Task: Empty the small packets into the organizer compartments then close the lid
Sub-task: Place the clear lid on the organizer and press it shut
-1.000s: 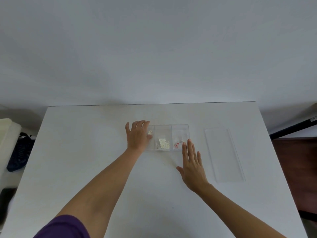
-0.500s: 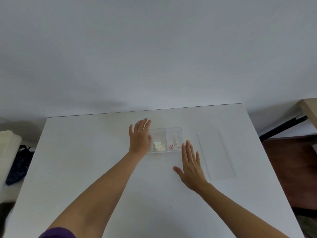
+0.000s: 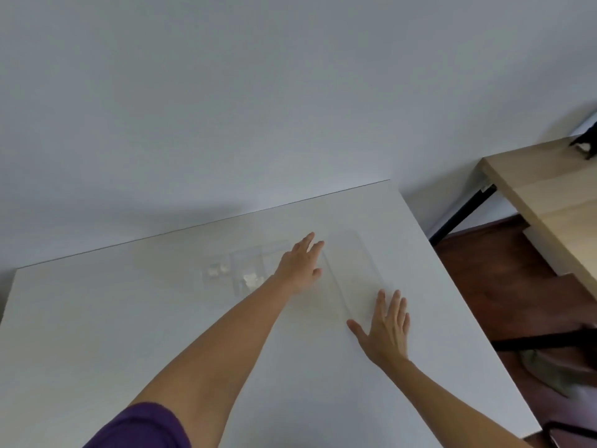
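Observation:
A clear plastic organizer (image 3: 245,270) lies on the white table (image 3: 129,334), blurred, with small whitish pieces in its left and middle compartments. Its right end is hidden by my left hand (image 3: 300,265), which reaches across with fingers spread, empty, touching the left edge of the clear lid (image 3: 352,270). The lid lies flat to the right of the organizer. My right hand (image 3: 386,331) rests flat and open on the table at the lid's near end. No packets show.
The table's right edge (image 3: 452,302) drops to a dark wooden floor. A light wooden desk (image 3: 542,195) on black legs stands at the right, with a dark object at its far corner.
The view swung to the right. My left hand moved from the organizer's left end across to the lid's edge. My right hand shifted right to the lid's near end.

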`<state>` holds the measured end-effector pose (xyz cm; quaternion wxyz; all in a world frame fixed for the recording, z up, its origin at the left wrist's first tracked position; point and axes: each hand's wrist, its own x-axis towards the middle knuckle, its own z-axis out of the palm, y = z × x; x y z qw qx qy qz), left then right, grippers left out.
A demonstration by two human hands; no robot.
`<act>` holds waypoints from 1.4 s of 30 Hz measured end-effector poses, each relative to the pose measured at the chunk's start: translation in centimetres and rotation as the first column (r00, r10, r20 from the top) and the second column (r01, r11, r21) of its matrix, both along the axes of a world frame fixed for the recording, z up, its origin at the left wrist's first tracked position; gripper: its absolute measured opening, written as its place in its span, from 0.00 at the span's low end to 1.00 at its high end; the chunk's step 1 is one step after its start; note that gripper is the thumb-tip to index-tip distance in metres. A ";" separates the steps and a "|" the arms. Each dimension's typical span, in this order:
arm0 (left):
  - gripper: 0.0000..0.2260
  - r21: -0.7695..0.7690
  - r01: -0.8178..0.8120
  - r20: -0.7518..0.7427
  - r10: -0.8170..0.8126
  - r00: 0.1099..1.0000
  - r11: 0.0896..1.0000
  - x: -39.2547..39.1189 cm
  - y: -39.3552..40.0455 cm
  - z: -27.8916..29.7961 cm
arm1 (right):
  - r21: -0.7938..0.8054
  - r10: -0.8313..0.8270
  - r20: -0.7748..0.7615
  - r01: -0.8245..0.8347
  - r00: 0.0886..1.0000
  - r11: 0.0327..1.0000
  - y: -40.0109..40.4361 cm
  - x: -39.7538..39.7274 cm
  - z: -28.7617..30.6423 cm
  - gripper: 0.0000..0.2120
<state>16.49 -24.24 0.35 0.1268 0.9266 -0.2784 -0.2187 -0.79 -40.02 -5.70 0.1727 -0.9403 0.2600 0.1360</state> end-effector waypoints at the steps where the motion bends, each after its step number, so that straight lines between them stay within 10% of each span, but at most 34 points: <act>1: 0.28 0.040 -0.005 -0.041 0.007 0.999 0.999 0.1 -0.8 -0.3 | 0.005 -0.001 0.003 0.001 1.000 1.000 -0.1 0.0 -0.1 0.48; 11: 0.27 0.281 -0.026 0.006 0.025 1.000 0.959 0.9 -5.3 -2.7 | 0.024 0.015 0.064 -0.016 0.998 1.000 -0.7 -0.4 -1.3 0.46; 24: 0.28 -0.180 -0.165 -0.121 0.145 0.982 0.970 2.9 -2.3 1.5 | 0.296 -0.035 0.331 -0.069 0.943 0.953 -4.4 -1.2 2.2 0.43; 32: 0.13 -0.468 -0.441 -0.121 0.439 0.890 0.766 2.6 4.0 5.2 | 0.446 -0.187 0.615 -0.141 0.766 0.884 -2.0 2.6 7.5 0.27; 42: 0.08 -0.535 -0.623 -0.221 0.617 0.755 0.571 -0.3 14.6 8.1 | 0.483 -0.153 0.579 -0.185 0.801 0.856 4.3 7.6 10.4 0.09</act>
